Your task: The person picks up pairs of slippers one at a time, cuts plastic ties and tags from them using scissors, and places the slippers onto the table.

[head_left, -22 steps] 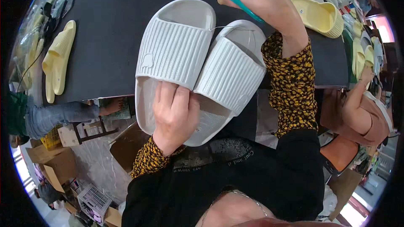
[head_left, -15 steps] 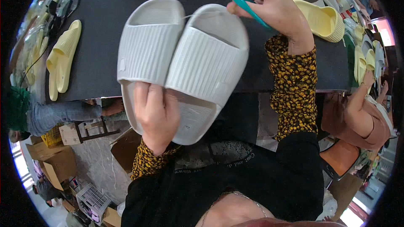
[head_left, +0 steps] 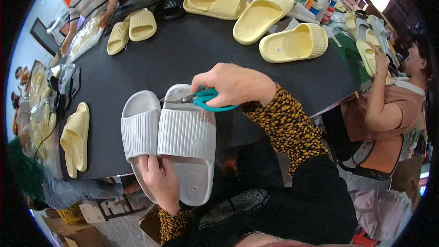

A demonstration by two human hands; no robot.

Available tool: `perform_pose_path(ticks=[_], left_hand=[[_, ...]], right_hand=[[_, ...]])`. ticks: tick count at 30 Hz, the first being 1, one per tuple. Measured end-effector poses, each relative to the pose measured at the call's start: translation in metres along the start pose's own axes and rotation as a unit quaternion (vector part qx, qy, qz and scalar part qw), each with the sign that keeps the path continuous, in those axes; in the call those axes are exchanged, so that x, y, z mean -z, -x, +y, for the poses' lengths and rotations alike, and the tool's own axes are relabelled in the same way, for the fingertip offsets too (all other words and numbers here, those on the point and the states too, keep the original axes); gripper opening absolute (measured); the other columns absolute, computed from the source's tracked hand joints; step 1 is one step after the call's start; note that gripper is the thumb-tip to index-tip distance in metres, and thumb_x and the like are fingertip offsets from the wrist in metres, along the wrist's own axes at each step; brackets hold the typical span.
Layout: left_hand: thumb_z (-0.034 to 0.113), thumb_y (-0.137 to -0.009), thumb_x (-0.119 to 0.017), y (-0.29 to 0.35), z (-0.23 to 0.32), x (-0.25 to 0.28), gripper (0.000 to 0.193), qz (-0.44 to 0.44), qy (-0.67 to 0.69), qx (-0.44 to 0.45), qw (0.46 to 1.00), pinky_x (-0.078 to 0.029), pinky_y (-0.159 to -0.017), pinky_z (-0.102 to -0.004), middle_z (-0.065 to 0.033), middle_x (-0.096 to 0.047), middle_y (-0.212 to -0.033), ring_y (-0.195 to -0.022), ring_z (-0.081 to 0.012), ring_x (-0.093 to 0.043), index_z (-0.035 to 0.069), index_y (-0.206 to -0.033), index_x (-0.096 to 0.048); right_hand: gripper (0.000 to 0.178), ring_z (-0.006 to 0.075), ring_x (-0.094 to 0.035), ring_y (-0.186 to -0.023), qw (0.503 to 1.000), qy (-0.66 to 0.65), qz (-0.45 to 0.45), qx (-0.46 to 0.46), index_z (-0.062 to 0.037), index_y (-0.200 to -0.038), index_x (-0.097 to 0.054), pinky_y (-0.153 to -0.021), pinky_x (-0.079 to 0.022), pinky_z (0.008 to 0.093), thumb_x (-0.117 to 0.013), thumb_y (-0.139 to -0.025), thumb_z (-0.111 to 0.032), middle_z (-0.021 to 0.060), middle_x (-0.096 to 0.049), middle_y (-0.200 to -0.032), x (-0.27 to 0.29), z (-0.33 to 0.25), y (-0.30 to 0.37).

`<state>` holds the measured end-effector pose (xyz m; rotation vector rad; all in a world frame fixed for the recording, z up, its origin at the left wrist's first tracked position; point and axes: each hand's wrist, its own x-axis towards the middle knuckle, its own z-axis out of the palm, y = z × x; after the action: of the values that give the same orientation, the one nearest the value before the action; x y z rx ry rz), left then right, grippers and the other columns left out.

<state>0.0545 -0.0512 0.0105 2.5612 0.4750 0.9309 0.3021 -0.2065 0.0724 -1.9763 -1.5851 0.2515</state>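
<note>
The pale grey slippers point(head_left: 187, 130) have ribbed straps and open toes; the left hand point(head_left: 160, 180) pinches their adjoining sides, the right hand point(head_left: 238, 83) grips teal-handled scissors point(head_left: 200, 102).

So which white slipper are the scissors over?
The right slipper: the scissors are over its toe opening, while that of the left slipper is uncovered.

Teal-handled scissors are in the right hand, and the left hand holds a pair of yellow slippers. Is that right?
Not quite: the slippers in the left hand are pale grey, not yellow, as the head view shows. The teal-handled scissors are indeed in the right hand.
</note>
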Motion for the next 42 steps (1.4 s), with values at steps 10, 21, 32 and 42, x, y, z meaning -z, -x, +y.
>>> perform_pose_path(ticks=[10,21,32,42], left_hand=[[-0.009,-0.079,-0.053,-0.004,-0.008,-0.002,0.02,0.04,0.058,-0.022,0.997,-0.042,-0.061,-0.0314,-0.0141,-0.053,-0.088,-0.07,-0.0229,-0.051,-0.009,-0.099,-0.058],[0.005,-0.093,-0.056,-0.076,0.041,0.002,0.023,0.023,0.356,0.063,0.932,-0.045,-0.071,-0.0219,-0.0049,-0.065,-0.093,-0.082,-0.0081,-0.056,-0.009,-0.11,-0.06],[0.02,-0.085,-0.059,-0.215,0.196,-0.12,0.028,0.042,0.413,-0.112,0.903,-0.05,-0.058,-0.039,-0.0186,-0.065,-0.068,-0.061,-0.0217,-0.064,-0.005,-0.078,-0.068],[0.018,-0.073,-0.066,-0.202,0.171,-0.199,0.031,-0.15,0.261,-0.148,0.942,-0.054,-0.078,-0.045,-0.0286,-0.066,-0.085,-0.087,-0.0421,-0.066,-0.009,-0.088,-0.066]], right_hand=[[0.037,0.011,-0.062,-0.068,0.971,-0.087,0.213,-0.072,-0.0017,-0.105,-0.063,-0.063,-0.047,0.0261,-0.077,-0.077,-0.022,0.0109,-0.067,-0.075,-0.016,0.029,-0.021],[0.036,0.0378,-0.066,-0.088,0.952,-0.152,0.255,-0.082,0.0032,-0.099,-0.067,-0.081,-0.052,0.0401,-0.072,-0.074,-0.021,0.0235,-0.068,-0.094,-0.049,0.084,-0.034],[0.054,0.0251,-0.062,-0.107,0.764,-0.406,-0.235,0.443,-0.0017,-0.125,-0.052,-0.085,-0.053,0.0392,-0.071,-0.082,-0.027,0.0168,-0.064,-0.117,-0.028,0.098,-0.06],[0.05,0.0217,-0.063,-0.1,0.873,-0.468,-0.051,-0.128,0.0024,-0.135,-0.038,-0.091,-0.05,0.0371,-0.061,-0.092,-0.012,0.0172,-0.061,-0.118,-0.056,0.128,-0.051]])
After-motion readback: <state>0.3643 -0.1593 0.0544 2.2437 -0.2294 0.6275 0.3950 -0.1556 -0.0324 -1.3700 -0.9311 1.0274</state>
